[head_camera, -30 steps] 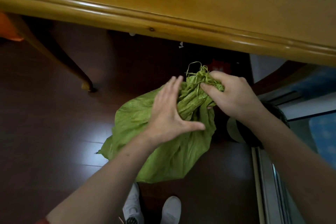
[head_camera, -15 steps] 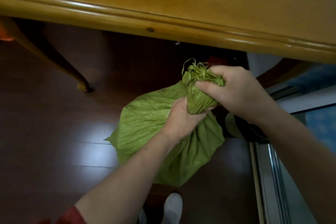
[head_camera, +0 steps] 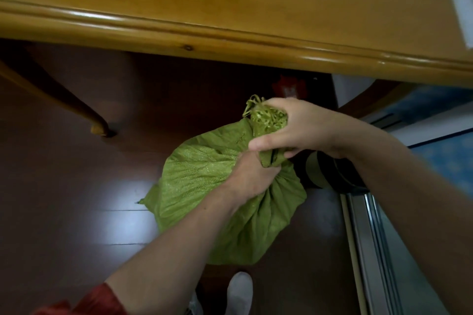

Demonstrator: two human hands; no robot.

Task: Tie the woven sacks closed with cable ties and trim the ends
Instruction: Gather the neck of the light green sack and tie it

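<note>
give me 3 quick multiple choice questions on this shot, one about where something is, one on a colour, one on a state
1. Where is the sack? A on a chair; B on the floor beside the table; C on a shelf.
2. What colour is the sack? A white; B blue; C green.
3. How is the sack's neck? A bunched and gripped by both hands; B spread wide open; C tied, with both hands away.
Answers: 1 B: it rests on the dark floor below the table's edge. 2 C: its weave is green. 3 A: the left hand grips the neck, the right hand the frayed top above.
</note>
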